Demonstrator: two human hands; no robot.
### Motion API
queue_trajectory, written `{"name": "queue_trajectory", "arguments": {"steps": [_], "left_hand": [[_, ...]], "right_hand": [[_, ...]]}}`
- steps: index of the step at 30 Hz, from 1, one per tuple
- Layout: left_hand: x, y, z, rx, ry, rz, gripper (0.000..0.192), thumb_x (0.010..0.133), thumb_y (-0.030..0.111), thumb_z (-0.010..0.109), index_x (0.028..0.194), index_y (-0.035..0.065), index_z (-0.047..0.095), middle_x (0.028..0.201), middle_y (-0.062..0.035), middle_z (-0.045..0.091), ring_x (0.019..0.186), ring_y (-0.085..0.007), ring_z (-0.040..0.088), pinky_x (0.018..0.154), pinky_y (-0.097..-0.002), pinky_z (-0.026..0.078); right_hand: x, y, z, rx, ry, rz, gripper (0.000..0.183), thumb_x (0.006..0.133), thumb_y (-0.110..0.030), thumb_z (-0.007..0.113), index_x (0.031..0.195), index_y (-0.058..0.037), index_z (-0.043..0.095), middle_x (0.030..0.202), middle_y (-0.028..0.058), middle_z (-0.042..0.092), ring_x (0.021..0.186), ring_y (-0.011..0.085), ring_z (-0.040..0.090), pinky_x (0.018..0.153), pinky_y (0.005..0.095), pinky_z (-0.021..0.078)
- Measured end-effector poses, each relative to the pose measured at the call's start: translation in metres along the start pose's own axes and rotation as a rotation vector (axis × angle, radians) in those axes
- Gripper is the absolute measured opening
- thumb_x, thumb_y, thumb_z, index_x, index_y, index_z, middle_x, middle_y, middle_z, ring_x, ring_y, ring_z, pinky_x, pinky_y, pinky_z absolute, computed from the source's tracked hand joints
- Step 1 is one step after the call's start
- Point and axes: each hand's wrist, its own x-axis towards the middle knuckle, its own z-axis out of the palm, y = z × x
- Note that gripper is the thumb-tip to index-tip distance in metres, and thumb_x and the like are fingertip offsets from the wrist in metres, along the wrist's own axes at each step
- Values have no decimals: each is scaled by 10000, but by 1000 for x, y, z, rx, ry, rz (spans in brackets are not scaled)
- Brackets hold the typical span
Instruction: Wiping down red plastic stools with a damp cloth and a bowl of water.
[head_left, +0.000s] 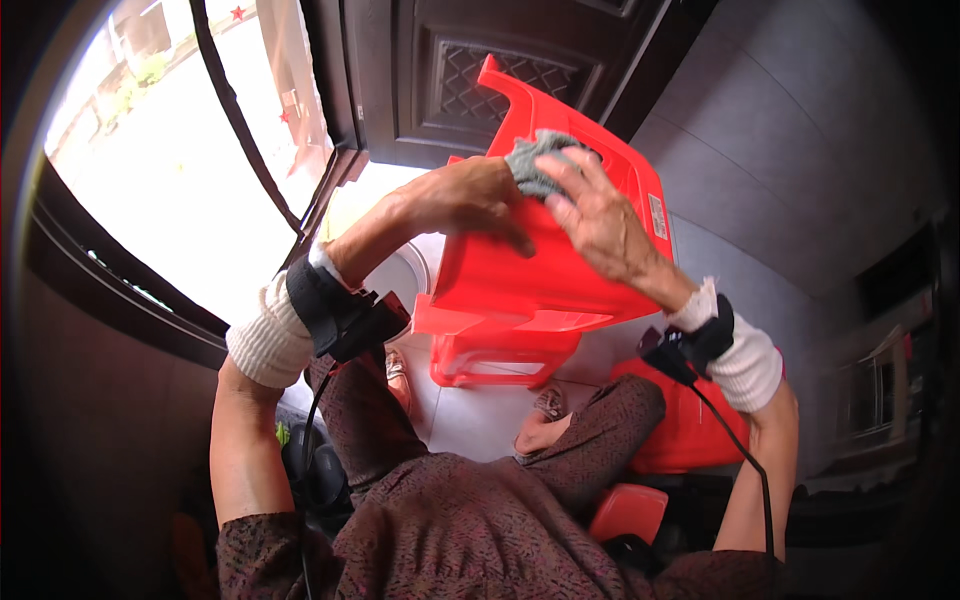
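A red plastic stool (555, 262) lies tipped over in front of me, its legs pointing up and away. It rests on a second red stool (450, 364). My right hand (600, 214) has its fingers over a crumpled grey-green cloth (536, 169), pressed at the stool's upper surface. My left hand (476, 199) reaches across to the cloth's left side. Its thumb is blurred over the red plastic, and its other fingertips are hidden, so I cannot tell whether it grips cloth or stool. A white label (658, 216) with print is stuck near the stool's right edge.
Behind the stool stands a dark panelled door (390, 90), with a bright doorway (180, 180) at left. A round metal basin (401, 274) sits on the tiled floor (469, 420) by my left wrist. Another red stool (690, 427) is beside my right knee. Dark shoes (326, 472) lie at lower left.
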Motion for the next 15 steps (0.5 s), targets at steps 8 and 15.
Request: {"name": "queue_trajectory", "arguments": {"steps": [8, 15], "left_hand": [[-7, 2, -10, -253, 261, -131, 617, 752, 544, 679, 972, -32, 666, 851, -156, 668, 784, -215, 642, 705, -315, 503], [-42, 1, 66, -869, 432, -109, 523, 737, 90, 747, 1205, -1, 532, 1024, -131, 641, 956, -200, 626, 810, -307, 510]], "right_hand": [[0, 0, -9, 96, -46, 282, 321, 896, -160, 512, 1192, -37, 485, 1102, 184, 495, 904, 366, 586, 766, 416, 502], [7, 19, 1, -4, -2, 206, 359, 872, -189, 539, 1186, -20, 505, 1106, 192, 509, 938, 361, 574, 812, 407, 490]]}}
